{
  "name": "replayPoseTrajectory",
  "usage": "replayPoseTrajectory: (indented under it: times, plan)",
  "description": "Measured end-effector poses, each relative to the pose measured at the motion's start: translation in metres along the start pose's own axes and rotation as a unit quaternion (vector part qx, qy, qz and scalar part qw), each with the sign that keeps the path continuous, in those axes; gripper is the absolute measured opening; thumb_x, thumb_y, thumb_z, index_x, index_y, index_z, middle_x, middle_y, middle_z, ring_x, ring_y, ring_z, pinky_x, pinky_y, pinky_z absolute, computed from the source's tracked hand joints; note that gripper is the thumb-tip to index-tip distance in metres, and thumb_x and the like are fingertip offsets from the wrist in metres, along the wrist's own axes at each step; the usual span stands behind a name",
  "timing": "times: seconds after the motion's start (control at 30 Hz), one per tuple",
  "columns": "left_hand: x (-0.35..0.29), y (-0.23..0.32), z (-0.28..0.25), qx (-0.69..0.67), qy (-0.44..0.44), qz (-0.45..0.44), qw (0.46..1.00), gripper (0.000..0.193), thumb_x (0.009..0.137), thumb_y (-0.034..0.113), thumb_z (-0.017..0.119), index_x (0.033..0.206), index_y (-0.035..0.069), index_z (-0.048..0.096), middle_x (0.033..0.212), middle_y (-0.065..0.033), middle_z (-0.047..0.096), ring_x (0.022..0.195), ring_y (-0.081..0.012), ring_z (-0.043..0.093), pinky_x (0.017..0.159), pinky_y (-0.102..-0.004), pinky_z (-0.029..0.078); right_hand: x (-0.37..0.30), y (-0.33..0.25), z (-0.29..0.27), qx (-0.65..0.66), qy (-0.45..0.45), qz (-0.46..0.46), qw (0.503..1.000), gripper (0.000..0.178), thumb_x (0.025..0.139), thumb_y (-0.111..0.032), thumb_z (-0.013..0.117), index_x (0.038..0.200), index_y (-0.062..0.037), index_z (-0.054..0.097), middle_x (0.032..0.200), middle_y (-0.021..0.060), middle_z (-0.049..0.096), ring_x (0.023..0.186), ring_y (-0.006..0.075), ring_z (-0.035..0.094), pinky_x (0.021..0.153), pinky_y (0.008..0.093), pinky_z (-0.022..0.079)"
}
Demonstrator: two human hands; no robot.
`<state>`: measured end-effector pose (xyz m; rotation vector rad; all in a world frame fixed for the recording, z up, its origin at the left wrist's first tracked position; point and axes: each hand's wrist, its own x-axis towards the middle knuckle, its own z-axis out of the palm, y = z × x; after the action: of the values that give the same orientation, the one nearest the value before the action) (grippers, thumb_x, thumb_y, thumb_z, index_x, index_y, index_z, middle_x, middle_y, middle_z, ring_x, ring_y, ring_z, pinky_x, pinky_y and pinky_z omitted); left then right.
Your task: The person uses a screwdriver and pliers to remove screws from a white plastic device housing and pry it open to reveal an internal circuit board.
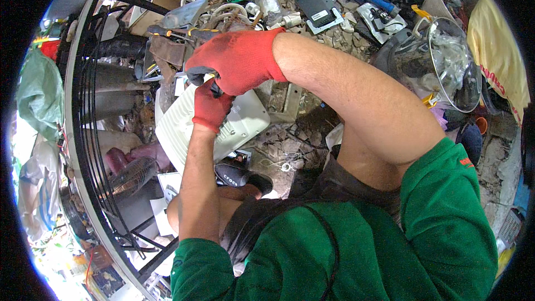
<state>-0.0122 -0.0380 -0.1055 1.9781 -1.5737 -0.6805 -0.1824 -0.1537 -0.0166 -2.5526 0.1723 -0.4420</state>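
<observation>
Both my hands wear red gloves with dark palms and meet over the far end of a white plastic casing [245, 116]. The casing has a ribbed left side and lies tilted between my legs. My right hand [237, 60] reaches across from the right, its fingers curled; what they grip is hidden. Just below it, my left hand [210, 107] is closed too, against the casing's upper part, and the right hand covers its fingertips. Beyond the right hand lie tools with yellow and black handles, one of them a screwdriver [161, 31].
A black metal rack [83, 150] runs along my left. Broken plastic, cables and a black flat box [319, 8] litter the far floor. To the right stand a clear bucket [454, 64] of plastic scraps and a yellow sack [493, 50]. My black shoe [231, 174] is beside the casing.
</observation>
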Motion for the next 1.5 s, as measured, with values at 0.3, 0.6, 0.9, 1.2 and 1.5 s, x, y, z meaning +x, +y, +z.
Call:
replayPoseTrajectory:
  times: [0.3, 0.6, 0.9, 1.2, 1.5]
  plan:
    - [-0.002, -0.015, 0.006, -0.056, 0.032, -0.031, 0.997, 0.030, 0.075, 0.013, 0.078, 0.098, -0.001, 0.065, 0.091, -0.0078, 0.072, 0.084, -0.0160, 0.067, 0.074, -0.0321, 0.052, 0.002, -0.004, -0.002, -0.035, 0.020, -0.011, 0.999, 0.042, 0.075, -0.024, 0.065, 0.115, -0.0118, 0.061, 0.109, 0.0145, 0.061, 0.099, 0.0368, 0.062, 0.085, 0.0439, 0.052]
    - [-0.004, -0.011, 0.006, -0.085, 0.043, 0.007, 0.995, 0.036, 0.076, 0.020, 0.079, 0.101, -0.001, 0.063, 0.090, -0.0104, 0.072, 0.085, -0.0214, 0.069, 0.075, -0.0337, 0.052, 0.001, -0.009, 0.005, -0.008, 0.048, 0.033, 0.998, 0.047, 0.072, -0.017, 0.065, 0.119, -0.0110, 0.059, 0.118, 0.0149, 0.060, 0.108, 0.0341, 0.060, 0.091, 0.0425, 0.050]
    - [-0.001, -0.003, 0.001, 0.028, 0.001, 0.016, 0.999, 0.039, 0.075, 0.020, 0.079, 0.103, -0.001, 0.063, 0.089, -0.0120, 0.072, 0.087, -0.0197, 0.068, 0.077, -0.0353, 0.052, 0.000, 0.000, -0.002, 0.035, -0.015, -0.020, 0.999, 0.046, 0.073, -0.014, 0.063, 0.118, -0.0110, 0.058, 0.115, 0.0159, 0.062, 0.108, 0.0355, 0.059, 0.093, 0.0433, 0.048]
    - [-0.001, -0.012, 0.009, -0.094, 0.048, 0.007, 0.994, 0.043, 0.075, 0.012, 0.080, 0.110, -0.004, 0.060, 0.102, -0.0123, 0.071, 0.094, -0.0203, 0.067, 0.083, -0.0331, 0.052, 0.003, 0.006, 0.009, 0.001, 0.059, -0.027, 0.998, 0.035, 0.077, -0.020, 0.061, 0.112, -0.0107, 0.061, 0.105, 0.0153, 0.065, 0.104, 0.0346, 0.061, 0.091, 0.0440, 0.049]
    - [-0.001, -0.011, 0.005, -0.002, 0.046, 0.045, 0.998, 0.044, 0.076, 0.019, 0.079, 0.109, -0.003, 0.061, 0.100, -0.0154, 0.071, 0.093, -0.0258, 0.068, 0.083, -0.0353, 0.051, 0.002, 0.005, 0.006, 0.018, 0.064, -0.015, 0.998, 0.029, 0.075, -0.016, 0.060, 0.104, -0.0097, 0.063, 0.102, 0.0128, 0.068, 0.096, 0.0348, 0.065, 0.085, 0.0445, 0.051]
